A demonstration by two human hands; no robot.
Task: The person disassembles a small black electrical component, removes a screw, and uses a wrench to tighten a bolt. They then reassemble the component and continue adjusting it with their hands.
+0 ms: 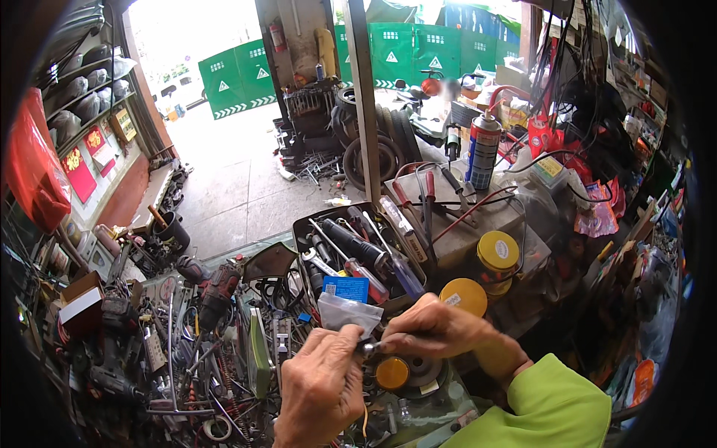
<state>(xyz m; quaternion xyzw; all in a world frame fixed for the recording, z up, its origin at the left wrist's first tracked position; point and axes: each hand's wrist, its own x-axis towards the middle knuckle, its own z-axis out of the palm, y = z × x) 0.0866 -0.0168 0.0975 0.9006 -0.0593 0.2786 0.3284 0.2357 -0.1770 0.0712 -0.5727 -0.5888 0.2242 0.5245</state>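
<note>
My left hand (pixel 321 384) and my right hand (pixel 437 328) meet over the cluttered bench, fingers closed in a pinch. Between their fingertips is a small dark and silvery metal part (pixel 368 348), mostly covered by the fingers; its exact kind does not show. Just beyond my left fingers is a clear plastic zip bag (pixel 347 313); whether that hand also grips it, I cannot tell. A blue card (pixel 346 288) lies behind the bag, on the edge of a toolbox (pixel 302 235) full of screwdrivers and other tools. Beneath my right hand sits a yellow-orange round lid (pixel 392 373).
Cordless drills (pixel 219 295), cables and loose parts crowd the bench at left. Yellow-lidded jars (pixel 498 251), a spray can (pixel 484 149) and red-handled pliers (pixel 429 187) stand or lie at right. A metal post (pixel 362 104) rises beyond the toolbox, near stacked tires (pixel 373 157).
</note>
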